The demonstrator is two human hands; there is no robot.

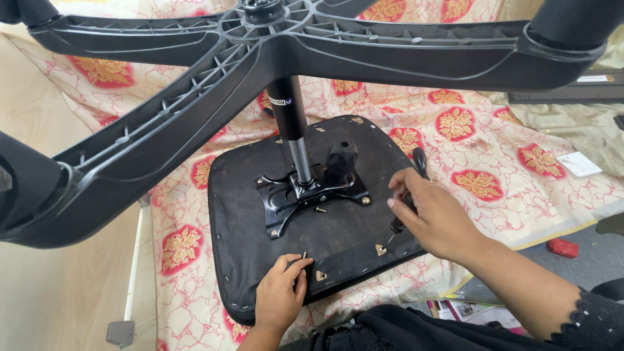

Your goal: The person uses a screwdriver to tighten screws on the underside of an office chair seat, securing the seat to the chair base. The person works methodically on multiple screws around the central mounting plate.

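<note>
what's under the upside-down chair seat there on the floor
The black seat lies on a cream cloth with red and gold flower medallions, which spreads out past every side. Whatever lies under the seat itself is covered.

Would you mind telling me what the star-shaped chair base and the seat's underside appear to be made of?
The chair base looks like moulded black plastic: matte, with ribbed webbing inside its arms. The seat underside seems covered in thin black fabric, dull and slightly dusty, stapled along its edge.

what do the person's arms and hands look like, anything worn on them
Both hands are bare: no gloves, rings or watch visible. The right hand leads to a forearm ending in a black sleeve with a scalloped, lace-like edge. The left hand shows a bare wrist; no sleeve of its own shows.
</note>
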